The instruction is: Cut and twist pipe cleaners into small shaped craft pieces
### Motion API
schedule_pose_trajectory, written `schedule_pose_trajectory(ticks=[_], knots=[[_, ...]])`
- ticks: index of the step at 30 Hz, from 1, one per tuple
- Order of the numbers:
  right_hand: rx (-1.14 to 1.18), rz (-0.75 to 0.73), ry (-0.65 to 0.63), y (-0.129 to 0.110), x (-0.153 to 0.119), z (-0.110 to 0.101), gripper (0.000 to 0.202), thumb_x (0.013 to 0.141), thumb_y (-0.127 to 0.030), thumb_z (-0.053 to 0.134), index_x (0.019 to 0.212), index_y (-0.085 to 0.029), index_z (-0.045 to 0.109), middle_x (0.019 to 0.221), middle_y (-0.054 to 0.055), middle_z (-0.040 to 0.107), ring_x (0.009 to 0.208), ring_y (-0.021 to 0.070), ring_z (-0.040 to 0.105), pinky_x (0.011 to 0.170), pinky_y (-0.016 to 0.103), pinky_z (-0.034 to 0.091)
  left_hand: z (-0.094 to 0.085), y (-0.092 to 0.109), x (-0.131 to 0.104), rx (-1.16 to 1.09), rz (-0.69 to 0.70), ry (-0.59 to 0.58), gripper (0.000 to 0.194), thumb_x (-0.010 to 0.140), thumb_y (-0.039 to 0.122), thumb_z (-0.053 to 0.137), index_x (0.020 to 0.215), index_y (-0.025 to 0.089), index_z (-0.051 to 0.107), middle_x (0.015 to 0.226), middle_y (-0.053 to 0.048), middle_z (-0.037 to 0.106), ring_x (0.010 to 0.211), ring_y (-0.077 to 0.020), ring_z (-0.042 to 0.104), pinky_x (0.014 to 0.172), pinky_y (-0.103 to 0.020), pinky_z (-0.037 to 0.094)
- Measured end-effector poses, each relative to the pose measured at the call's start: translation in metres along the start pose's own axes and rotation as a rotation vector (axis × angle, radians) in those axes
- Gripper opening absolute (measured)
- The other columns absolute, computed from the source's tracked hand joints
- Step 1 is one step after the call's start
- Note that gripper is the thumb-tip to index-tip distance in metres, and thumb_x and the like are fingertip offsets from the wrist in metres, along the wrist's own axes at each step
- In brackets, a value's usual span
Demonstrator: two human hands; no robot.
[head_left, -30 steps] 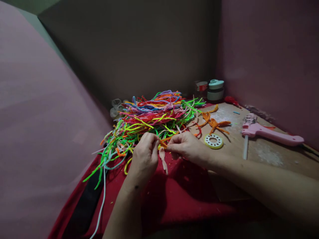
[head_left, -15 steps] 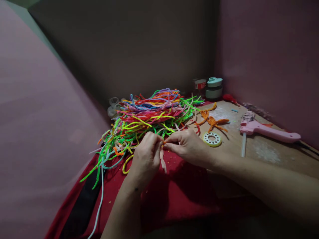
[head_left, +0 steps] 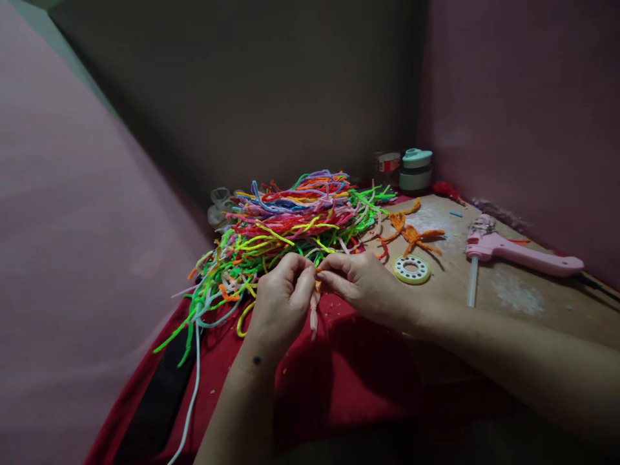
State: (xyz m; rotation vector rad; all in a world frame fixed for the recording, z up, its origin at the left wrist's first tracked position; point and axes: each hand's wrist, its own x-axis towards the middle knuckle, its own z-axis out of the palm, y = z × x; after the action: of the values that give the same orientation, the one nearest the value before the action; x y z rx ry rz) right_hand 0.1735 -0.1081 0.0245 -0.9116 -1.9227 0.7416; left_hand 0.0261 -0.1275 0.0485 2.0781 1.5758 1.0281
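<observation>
My left hand (head_left: 285,294) and my right hand (head_left: 357,282) meet fingertip to fingertip in front of the pile of pipe cleaners. Between them both pinch a small orange and pale pink fuzzy piece; its pale pink end (head_left: 314,318) hangs down over the red cloth. Its orange part is mostly hidden by the fingers. Behind the hands lies a big heap of many-coloured pipe cleaners (head_left: 290,213). To the right, orange twisted pipe-cleaner shapes (head_left: 417,239) rest on the board.
On the board (head_left: 448,297) are a yellow-rimmed spool (head_left: 411,269) and a pink glue gun (head_left: 523,253) with a clear stick. A mint-lidded container (head_left: 415,170) stands behind. A white cord (head_left: 195,394) crosses a dark object (head_left: 159,400) on the red cloth (head_left: 358,381).
The left wrist has turned slightly and the left thumb has shifted. The pale pink end hangs a little further left. Both hands still pinch the piece.
</observation>
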Motion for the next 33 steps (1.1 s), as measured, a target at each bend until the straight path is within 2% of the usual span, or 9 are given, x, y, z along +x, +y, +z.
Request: schedule_pose_trajectory(ticks=[3, 7, 11, 14, 17, 22, 25, 30, 33], knots=[[0.06, 0.029, 0.015, 0.0, 0.001, -0.001, 0.015, 0.082, -0.019, 0.049, 0.071, -0.014, 0.059, 0.061, -0.001, 0.057, 0.058, 0.0086, 0.049, 0.058, 0.021, 0.036, 0.0, 0.004, 0.0, 0.137, 0.097, 0.066, 0.011, 0.081, 0.022, 0.046, 0.075, 0.017, 0.054, 0.061, 0.004, 0.054, 0.052, -0.0074, 0.047, 0.052, -0.018, 0.036], [0.278, 0.065, -0.012, 0.001, 0.003, 0.0, 0.014, 0.082, -0.019, 0.048, 0.071, -0.015, 0.057, 0.063, -0.002, 0.054, 0.06, 0.0093, 0.05, 0.058, 0.022, 0.038, 0.0, 0.009, -0.001, 0.432, 0.357, 0.198, 0.009, 0.08, 0.018, 0.047, 0.074, 0.015, 0.053, 0.062, 0.002, 0.055, 0.052, -0.008, 0.049, 0.053, -0.019, 0.036], [0.577, 0.075, -0.079, 0.004, 0.004, 0.004, 0.008, 0.08, -0.018, 0.049, 0.075, -0.016, 0.056, 0.066, -0.002, 0.054, 0.064, 0.0101, 0.054, 0.063, 0.023, 0.042, -0.003, 0.014, -0.005, 0.555, 0.482, 0.191, 0.009, 0.079, 0.019, 0.048, 0.074, 0.015, 0.053, 0.064, 0.0, 0.056, 0.055, -0.0097, 0.051, 0.053, -0.02, 0.036], [0.75, 0.113, -0.099, 0.006, 0.002, 0.008, 0.009, 0.078, -0.023, 0.056, 0.075, -0.015, 0.058, 0.069, -0.001, 0.056, 0.067, 0.0101, 0.055, 0.067, 0.024, 0.044, -0.008, 0.018, -0.006, 0.386, 0.293, 0.158, 0.008, 0.079, 0.02, 0.048, 0.074, 0.017, 0.054, 0.06, 0.003, 0.055, 0.049, -0.0072, 0.048, 0.049, -0.018, 0.036], [0.96, 0.211, -0.211, 0.007, 0.001, 0.009, 0.02, 0.076, -0.032, 0.06, 0.074, -0.012, 0.059, 0.067, 0.001, 0.06, 0.063, 0.0117, 0.058, 0.068, 0.029, 0.047, -0.013, 0.017, -0.005, 0.207, 0.093, 0.072, 0.009, 0.079, 0.022, 0.048, 0.074, 0.018, 0.054, 0.058, 0.004, 0.055, 0.048, -0.0072, 0.047, 0.046, -0.017, 0.037], [1.066, 0.439, -0.394, 0.004, 0.003, 0.005, 0.021, 0.075, -0.028, 0.062, 0.068, -0.009, 0.057, 0.061, 0.005, 0.062, 0.051, 0.0135, 0.06, 0.055, 0.03, 0.051, -0.014, 0.009, 0.0, 0.1, 0.028, 0.013, 0.01, 0.078, 0.024, 0.048, 0.073, 0.018, 0.055, 0.061, 0.003, 0.055, 0.054, -0.0088, 0.049, 0.052, -0.019, 0.038], [1.044, 0.515, -0.39, 0.0, 0.005, 0.002, 0.016, 0.076, -0.021, 0.059, 0.066, -0.009, 0.055, 0.059, 0.005, 0.061, 0.048, 0.0124, 0.059, 0.048, 0.026, 0.051, -0.011, 0.003, 0.002, -0.028, -0.005, -0.009, 0.008, 0.076, 0.024, 0.052, 0.074, 0.018, 0.055, 0.061, 0.002, 0.054, 0.054, -0.0083, 0.047, 0.051, -0.019, 0.037], [1.016, 0.531, -0.341, -0.002, 0.005, 0.002, 0.015, 0.077, -0.018, 0.056, 0.065, -0.009, 0.055, 0.055, 0.004, 0.061, 0.044, 0.0108, 0.057, 0.044, 0.022, 0.05, -0.009, -0.004, 0.004, -0.541, -0.265, -0.161, 0.015, 0.074, 0.031, 0.057, 0.078, 0.017, 0.056, 0.053, 0.005, 0.047, 0.037, -0.0046, 0.035, 0.036, -0.017, 0.025], [1.02, 0.561, -0.318, 0.002, 0.005, 0.004, 0.015, 0.077, -0.017, 0.056, 0.064, -0.008, 0.057, 0.054, 0.004, 0.06, 0.043, 0.0102, 0.056, 0.043, 0.022, 0.049, -0.006, -0.008, 0.006, -0.587, -0.306, -0.18, 0.016, 0.072, 0.032, 0.061, 0.076, 0.017, 0.056, 0.052, 0.005, 0.047, 0.037, -0.0042, 0.035, 0.035, -0.017, 0.024]])
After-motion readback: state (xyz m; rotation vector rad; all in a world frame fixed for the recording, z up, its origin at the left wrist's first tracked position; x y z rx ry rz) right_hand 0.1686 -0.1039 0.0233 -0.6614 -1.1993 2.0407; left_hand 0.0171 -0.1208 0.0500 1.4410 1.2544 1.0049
